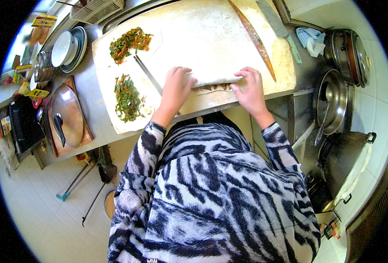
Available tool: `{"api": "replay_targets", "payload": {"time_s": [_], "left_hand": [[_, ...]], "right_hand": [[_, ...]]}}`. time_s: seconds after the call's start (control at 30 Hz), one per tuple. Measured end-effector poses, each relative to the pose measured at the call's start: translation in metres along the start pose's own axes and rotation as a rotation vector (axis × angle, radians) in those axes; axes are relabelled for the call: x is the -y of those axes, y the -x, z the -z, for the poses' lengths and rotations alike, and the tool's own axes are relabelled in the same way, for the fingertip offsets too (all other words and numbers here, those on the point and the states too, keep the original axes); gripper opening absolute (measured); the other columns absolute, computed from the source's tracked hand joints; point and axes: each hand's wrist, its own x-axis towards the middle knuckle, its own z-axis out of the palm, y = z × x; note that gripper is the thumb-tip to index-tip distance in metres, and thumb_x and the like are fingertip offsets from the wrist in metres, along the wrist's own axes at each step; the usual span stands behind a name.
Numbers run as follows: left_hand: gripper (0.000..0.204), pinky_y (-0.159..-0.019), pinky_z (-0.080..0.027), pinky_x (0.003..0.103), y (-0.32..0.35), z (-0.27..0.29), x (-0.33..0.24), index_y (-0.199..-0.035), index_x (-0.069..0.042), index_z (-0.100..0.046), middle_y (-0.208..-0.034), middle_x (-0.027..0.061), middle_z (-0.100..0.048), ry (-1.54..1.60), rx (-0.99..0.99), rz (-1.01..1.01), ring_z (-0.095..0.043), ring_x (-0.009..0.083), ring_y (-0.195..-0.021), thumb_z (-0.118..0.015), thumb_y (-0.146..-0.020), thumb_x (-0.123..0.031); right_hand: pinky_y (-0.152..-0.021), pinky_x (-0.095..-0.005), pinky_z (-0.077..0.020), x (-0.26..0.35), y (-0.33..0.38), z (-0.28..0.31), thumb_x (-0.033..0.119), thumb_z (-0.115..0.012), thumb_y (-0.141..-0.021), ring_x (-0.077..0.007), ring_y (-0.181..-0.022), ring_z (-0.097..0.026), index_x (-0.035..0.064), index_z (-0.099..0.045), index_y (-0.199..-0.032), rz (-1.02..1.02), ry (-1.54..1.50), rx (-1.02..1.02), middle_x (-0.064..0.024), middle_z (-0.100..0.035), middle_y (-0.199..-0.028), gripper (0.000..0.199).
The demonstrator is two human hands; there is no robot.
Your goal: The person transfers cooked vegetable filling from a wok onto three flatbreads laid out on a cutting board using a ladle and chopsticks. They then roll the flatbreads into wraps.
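A wide, thin sheet of white dough (194, 41) covers much of a floured board. Its near edge is folded over, and a strip of brownish filling (216, 87) shows beneath the fold. My left hand (177, 87) pinches the fold's left end with curled fingers. At the right end, my right hand (250, 90) grips the dough between thumb and fingers. Two piles of chopped green and orange vegetables, a far one (128, 44) and a near one (127, 98), lie on the left. Chopsticks (148, 75) slant between the piles and my left hand.
A tapered wooden rolling pin (255, 38) lies right of the dough, beside a knife (272, 19) with a pale green handle. Bowls (65, 48) and a pan lid (67, 115) stand on the left counter. A wok (334, 103) with a ladle sits at right.
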Motion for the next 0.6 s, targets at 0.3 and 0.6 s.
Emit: {"api": "replay_targets", "payload": {"time_s": [0.3,0.6], "left_hand": [[0.047,-0.098,-0.043,0.043,0.024,0.009,-0.023,-0.117,-0.005,-0.058,-0.123,0.0183,-0.053,-0.12,-0.087,-0.097,-0.049,0.0368,-0.116,-0.08,-0.078,-0.019],[0.026,-0.068,-0.053,0.038,0.058,-0.005,-0.032,-0.089,-0.005,-0.072,-0.076,0.0094,-0.069,0.055,0.197,0.558,-0.068,0.0291,-0.073,-0.075,-0.084,-0.031]], "right_hand": [[-0.101,-0.0433,-0.0402,0.01,0.001,-0.014,0.01,-0.079,-0.074,-0.0341,-0.115,-0.046,0.0104,-0.056,-0.117,0.013,0.102,-0.049,-0.0161,-0.047,-0.121,0.049],[-0.075,-0.0376,-0.0507,0.011,0.028,0.001,0.031,-0.069,-0.088,-0.0238,-0.081,-0.063,0.0108,-0.069,-0.095,-0.595,0.037,0.045,-0.0068,-0.064,-0.086,0.021]]}}
